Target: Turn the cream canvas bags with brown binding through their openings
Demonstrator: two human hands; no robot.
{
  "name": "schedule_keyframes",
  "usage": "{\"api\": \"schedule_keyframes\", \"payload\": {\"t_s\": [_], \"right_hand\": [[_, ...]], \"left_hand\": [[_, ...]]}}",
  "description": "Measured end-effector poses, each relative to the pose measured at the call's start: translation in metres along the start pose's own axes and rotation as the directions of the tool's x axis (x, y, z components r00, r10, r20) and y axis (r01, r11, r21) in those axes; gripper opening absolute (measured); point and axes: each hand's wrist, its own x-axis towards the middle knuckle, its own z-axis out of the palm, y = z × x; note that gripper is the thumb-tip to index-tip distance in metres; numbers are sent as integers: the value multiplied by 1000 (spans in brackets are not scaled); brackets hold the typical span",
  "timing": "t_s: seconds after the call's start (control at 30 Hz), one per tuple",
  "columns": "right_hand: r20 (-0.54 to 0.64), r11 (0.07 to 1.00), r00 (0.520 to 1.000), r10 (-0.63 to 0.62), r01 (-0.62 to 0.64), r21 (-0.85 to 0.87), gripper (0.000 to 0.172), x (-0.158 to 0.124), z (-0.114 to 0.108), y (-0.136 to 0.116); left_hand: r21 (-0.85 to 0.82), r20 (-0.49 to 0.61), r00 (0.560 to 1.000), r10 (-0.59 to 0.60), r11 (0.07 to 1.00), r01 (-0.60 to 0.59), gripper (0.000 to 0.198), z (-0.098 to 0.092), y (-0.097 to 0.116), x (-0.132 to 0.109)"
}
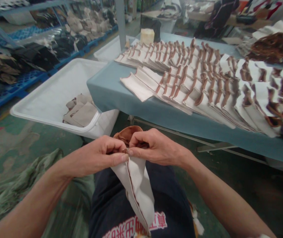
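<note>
Both my hands meet over my lap on one cream fabric piece with brown trim (pixel 137 188), which hangs down over my dark shirt. My left hand (pixel 99 155) pinches its upper edge with thumb and fingers closed. My right hand (pixel 153 147) grips the bunched brown top of the same piece, fingers curled round it. Ahead on the blue-grey table (pixel 111 96) lie several rows of similar cream and brown pieces (pixel 205 86), overlapped like shingles.
A white plastic tub (pixel 49 96) holding a few beige fabric pieces (pixel 80 110) stands left of the table. Green cloth (pixel 19 185) lies on the floor at my left. Blue shelves with stacked goods (pixel 32 49) line the far left. More fabric heaps sit at the back right.
</note>
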Motion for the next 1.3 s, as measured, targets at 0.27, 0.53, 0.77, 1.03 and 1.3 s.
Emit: {"api": "schedule_keyframes", "payload": {"t_s": [0.27,0.53,0.77,1.03,1.3], "right_hand": [[-42,998,999,-30,32,60,36,-1,-1,-1],[-87,997,996,-38,43,63,29,-3,2,-8],[-158,980,987,24,-55,-191,14,-12,11,-24],[-152,970,982,108,-138,-202,18,-6,14,-31],[133,984,988,74,-95,153,33,1,14,-13]], "left_hand": [[19,-123,992,22,1000,-19,22,13,5,-8],[-26,-175,983,45,998,-50,25,15,9,-10],[47,-251,963,97,995,-88,30,19,9,-16],[126,-331,932,149,986,-113,28,24,5,-13],[-60,-195,971,139,986,-154,30,11,-6,-19]]}}
